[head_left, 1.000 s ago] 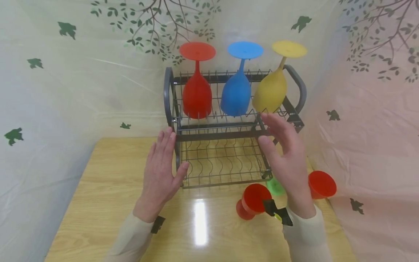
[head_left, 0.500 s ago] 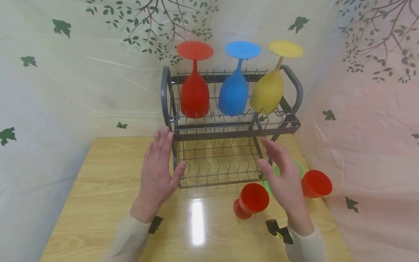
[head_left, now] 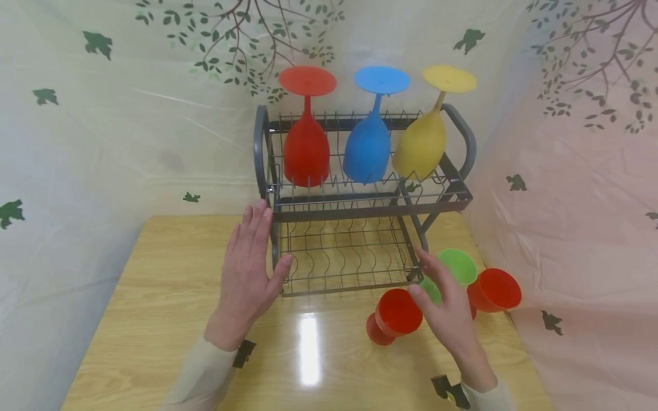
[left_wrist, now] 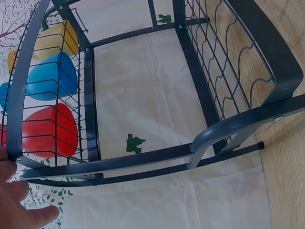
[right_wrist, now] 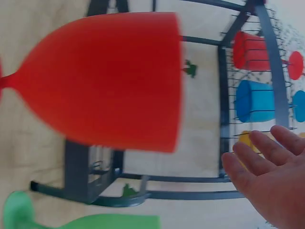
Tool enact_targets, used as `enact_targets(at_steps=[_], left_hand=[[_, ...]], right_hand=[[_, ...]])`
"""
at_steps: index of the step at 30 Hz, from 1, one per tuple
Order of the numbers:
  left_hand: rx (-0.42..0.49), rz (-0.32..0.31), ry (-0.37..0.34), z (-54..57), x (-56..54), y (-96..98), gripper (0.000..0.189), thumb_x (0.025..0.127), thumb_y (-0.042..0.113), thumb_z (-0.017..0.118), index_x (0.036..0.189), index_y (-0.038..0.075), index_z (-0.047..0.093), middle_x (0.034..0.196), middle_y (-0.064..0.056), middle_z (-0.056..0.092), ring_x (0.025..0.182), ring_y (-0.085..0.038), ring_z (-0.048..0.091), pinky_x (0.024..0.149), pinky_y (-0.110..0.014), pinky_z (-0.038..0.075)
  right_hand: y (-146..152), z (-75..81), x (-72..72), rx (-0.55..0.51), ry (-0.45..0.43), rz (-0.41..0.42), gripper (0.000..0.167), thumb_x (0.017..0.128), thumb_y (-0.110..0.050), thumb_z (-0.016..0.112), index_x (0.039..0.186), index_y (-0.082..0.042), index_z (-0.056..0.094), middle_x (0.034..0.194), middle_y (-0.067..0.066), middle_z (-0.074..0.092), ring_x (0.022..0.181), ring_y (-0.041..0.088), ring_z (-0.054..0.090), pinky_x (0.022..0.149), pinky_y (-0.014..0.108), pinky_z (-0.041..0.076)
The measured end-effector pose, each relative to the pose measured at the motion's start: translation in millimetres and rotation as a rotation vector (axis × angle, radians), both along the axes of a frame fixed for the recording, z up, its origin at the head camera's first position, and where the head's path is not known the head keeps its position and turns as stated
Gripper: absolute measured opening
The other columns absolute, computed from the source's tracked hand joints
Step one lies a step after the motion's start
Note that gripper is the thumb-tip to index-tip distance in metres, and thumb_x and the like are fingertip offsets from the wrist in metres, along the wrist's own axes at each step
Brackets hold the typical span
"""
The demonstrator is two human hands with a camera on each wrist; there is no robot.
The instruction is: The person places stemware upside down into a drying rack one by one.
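Just before right front corner of rack (head_left: 360, 213): right hand (head_left: 452, 319), fingers loosely bent, grasping nothing. Step, I judge, is reach for another goblet; next move calls for closing round one bowl without pushing neighbours. Front red goblet (head_left: 399, 311) stands upright before rack, smooth, mouth up. Right of rack: side red goblet (head_left: 496, 290) and green goblet (head_left: 457, 265), partly behind hand. At rack's left side, left hand (head_left: 247, 274), fingers straight, released; touch uncertain. Farther, on rack's upper tier, upside down: back red goblet (head_left: 307, 151), blue goblet (head_left: 367, 149), yellow goblet (head_left: 421, 145) leaning.
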State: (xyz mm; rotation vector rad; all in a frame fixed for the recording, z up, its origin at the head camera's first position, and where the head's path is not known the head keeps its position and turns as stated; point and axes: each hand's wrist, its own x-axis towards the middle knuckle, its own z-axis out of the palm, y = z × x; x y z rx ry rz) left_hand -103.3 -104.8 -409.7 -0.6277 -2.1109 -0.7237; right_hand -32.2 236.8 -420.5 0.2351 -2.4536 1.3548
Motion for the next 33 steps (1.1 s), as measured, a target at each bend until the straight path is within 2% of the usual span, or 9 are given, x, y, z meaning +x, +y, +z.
enact_targets(at_steps=[1, 8, 11, 14, 19, 24, 26, 31, 33], left_hand=[[0.0, 0.0, 0.001, 0.0, 0.0, 0.3, 0.073, 0.11, 0.053, 0.031, 0.158, -0.001, 0.034, 0.166, -0.016, 0.033, 0.155, -0.033, 0.025, 0.122, -0.058, 0.028], [0.002, -0.006, -0.001, 0.5, 0.7, 1.1, 0.074, 0.11, 0.054, 0.031, 0.159, -0.001, 0.033, 0.167, -0.016, 0.032, 0.155, -0.034, 0.025, 0.122, -0.057, 0.027], [0.003, -0.005, -0.001, 0.7, 1.3, 1.0, 0.074, 0.11, 0.054, 0.031, 0.159, -0.002, 0.033, 0.167, -0.016, 0.032, 0.155, -0.034, 0.025, 0.122, -0.057, 0.028], [0.003, -0.004, 0.0, 1.2, 1.3, 0.7, 0.074, 0.11, 0.053, 0.032, 0.158, -0.002, 0.033, 0.166, -0.017, 0.032, 0.155, -0.034, 0.025, 0.122, -0.056, 0.028], [0.002, -0.008, -0.012, 1.1, 1.6, 0.1, 0.074, 0.11, 0.053, 0.031, 0.159, -0.002, 0.032, 0.167, -0.016, 0.031, 0.156, -0.032, 0.023, 0.124, -0.054, 0.025], [0.002, -0.015, -0.031, 0.4, 1.8, -0.5, 0.074, 0.109, 0.054, 0.03, 0.16, 0.0, 0.03, 0.169, -0.013, 0.028, 0.157, -0.031, 0.021, 0.124, -0.055, 0.024], [0.003, -0.017, -0.031, 0.4, 1.5, -0.5, 0.075, 0.109, 0.054, 0.031, 0.16, 0.0, 0.03, 0.169, -0.014, 0.028, 0.157, -0.032, 0.021, 0.124, -0.055, 0.025], [0.003, -0.019, -0.028, 0.1, 0.7, 0.7, 0.075, 0.109, 0.054, 0.03, 0.161, 0.001, 0.029, 0.169, -0.014, 0.028, 0.157, -0.032, 0.021, 0.123, -0.056, 0.025], [0.004, -0.021, -0.029, 0.0, 0.3, 1.4, 0.074, 0.109, 0.055, 0.03, 0.161, 0.001, 0.029, 0.169, -0.014, 0.028, 0.157, -0.032, 0.021, 0.123, -0.056, 0.025]], right_hand=[[2, -3.2, 1.1, 0.01, -0.014, 0.001, 0.065, 0.093, -0.005, 0.072, 0.153, -0.016, 0.051, 0.154, 0.004, 0.053, 0.132, 0.037, 0.055, 0.109, 0.019, 0.041], [16, -23.3, 6.8, 0.076, -0.109, 0.03, 0.069, 0.093, -0.012, 0.073, 0.156, -0.02, 0.047, 0.158, 0.002, 0.05, 0.135, 0.043, 0.053, 0.111, 0.025, 0.039], [21, -31.3, 8.3, 0.087, -0.12, 0.053, 0.071, 0.092, -0.013, 0.074, 0.157, -0.021, 0.046, 0.157, 0.004, 0.05, 0.134, 0.045, 0.053, 0.113, 0.05, 0.043], [27, -39.4, 9.3, 0.105, -0.132, 0.067, 0.075, 0.09, -0.014, 0.077, 0.158, -0.023, 0.044, 0.158, 0.005, 0.049, 0.131, 0.044, 0.054, 0.105, 0.069, 0.042], [34, -50.0, 10.8, 0.135, -0.157, 0.108, 0.083, 0.087, -0.016, 0.081, 0.159, -0.023, 0.042, 0.159, 0.004, 0.047, 0.129, 0.04, 0.057, 0.102, 0.067, 0.045], [39, -58.0, 11.1, 0.158, -0.165, 0.16, 0.09, 0.081, -0.017, 0.087, 0.159, -0.022, 0.043, 0.159, 0.001, 0.047, 0.13, 0.035, 0.057, 0.105, 0.049, 0.049], [40, -60.8, 11.0, 0.165, -0.17, 0.189, 0.092, 0.079, -0.018, 0.089, 0.159, -0.02, 0.042, 0.159, 0.002, 0.047, 0.132, 0.033, 0.055, 0.106, 0.047, 0.049], [39, -66.3, 11.5, 0.187, -0.207, 0.227, 0.097, 0.078, -0.027, 0.092, 0.16, -0.018, 0.041, 0.16, 0.002, 0.046, 0.138, 0.028, 0.049, 0.105, 0.055, 0.05], [39, -68.1, 11.4, 0.203, -0.207, 0.234, 0.099, 0.077, -0.03, 0.093, 0.16, -0.017, 0.04, 0.16, 0.002, 0.046, 0.139, 0.026, 0.049, 0.106, 0.052, 0.05]])
